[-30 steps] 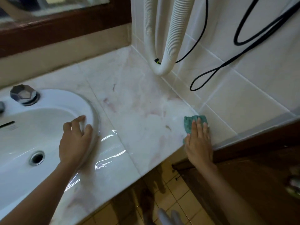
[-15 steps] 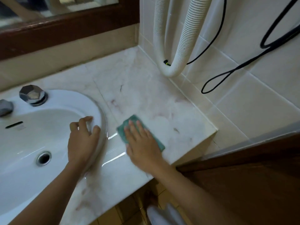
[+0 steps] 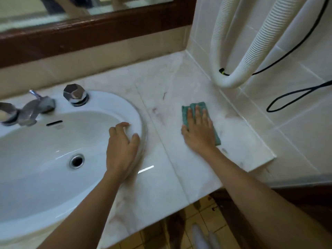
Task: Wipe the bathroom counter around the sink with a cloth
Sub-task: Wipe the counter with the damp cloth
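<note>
While the left hand (image 3: 122,150) rests curled on the sink (image 3: 136,112) rim, the right hand (image 3: 199,133) — fingers spread — presses the cloth (image 3: 186,114) flat.

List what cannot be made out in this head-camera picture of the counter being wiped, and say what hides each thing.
All in the head view:
1. Cloth: mostly under the right hand, so its full shape is hidden.
2. Tap: blurred and cut by the left edge.
3. Hose: both ends run past the top edge.
4. Sink: its left part is cut off, and the left hand covers some of the rim.
</note>
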{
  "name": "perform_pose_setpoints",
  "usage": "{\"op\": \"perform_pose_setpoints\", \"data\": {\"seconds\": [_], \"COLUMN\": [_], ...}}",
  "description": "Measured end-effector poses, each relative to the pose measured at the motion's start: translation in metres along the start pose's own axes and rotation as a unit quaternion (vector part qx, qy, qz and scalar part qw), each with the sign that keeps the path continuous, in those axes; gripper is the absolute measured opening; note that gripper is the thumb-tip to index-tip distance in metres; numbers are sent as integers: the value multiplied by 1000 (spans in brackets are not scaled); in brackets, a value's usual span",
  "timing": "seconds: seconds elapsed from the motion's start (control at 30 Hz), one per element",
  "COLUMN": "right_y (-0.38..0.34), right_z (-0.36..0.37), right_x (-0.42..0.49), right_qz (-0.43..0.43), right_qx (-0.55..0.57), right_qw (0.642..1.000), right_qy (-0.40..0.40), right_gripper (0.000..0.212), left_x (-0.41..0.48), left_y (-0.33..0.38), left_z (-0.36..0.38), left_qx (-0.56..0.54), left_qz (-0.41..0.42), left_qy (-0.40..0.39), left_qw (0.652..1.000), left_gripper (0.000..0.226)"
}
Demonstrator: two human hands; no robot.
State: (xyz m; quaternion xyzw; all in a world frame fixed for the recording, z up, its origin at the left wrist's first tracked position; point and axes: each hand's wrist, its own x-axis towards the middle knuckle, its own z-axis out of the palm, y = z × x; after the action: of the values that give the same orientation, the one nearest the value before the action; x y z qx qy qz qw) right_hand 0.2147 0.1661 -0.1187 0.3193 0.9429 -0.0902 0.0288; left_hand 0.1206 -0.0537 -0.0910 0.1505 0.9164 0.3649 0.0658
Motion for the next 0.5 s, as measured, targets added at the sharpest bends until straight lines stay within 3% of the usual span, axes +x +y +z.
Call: {"op": "perform_pose_setpoints", "data": {"seconds": [0.2,0.27,0.37,0.43,0.5], "right_y": [-89,-80,-20,21,38], "right_z": [27,27,22,16,7], "right_x": [-123,-168,-183,-166,-145], "right_qz": [-140,-239,-338,-316,-229], "right_qx": [39,19,-6,-19,-17], "right_qw": [989,971,940,948,972], "right_qy": [14,-15,-44,-38,-46], "right_gripper": [64,64,63,62,61], "left_x": [-3,-11,-48,-95,-151], "left_y": [0,3,-15,-46,-81], "left_z": [-6,-13,-37,-56,-80], "left_qx": [-109,-155,-116,-48,-8], "left_qz": [-13,-6,37,57,34], "left_qy": [60,73,57,73,132], "left_qw": [992,985,991,995,991], "left_gripper": [39,38,35,33,37]}}
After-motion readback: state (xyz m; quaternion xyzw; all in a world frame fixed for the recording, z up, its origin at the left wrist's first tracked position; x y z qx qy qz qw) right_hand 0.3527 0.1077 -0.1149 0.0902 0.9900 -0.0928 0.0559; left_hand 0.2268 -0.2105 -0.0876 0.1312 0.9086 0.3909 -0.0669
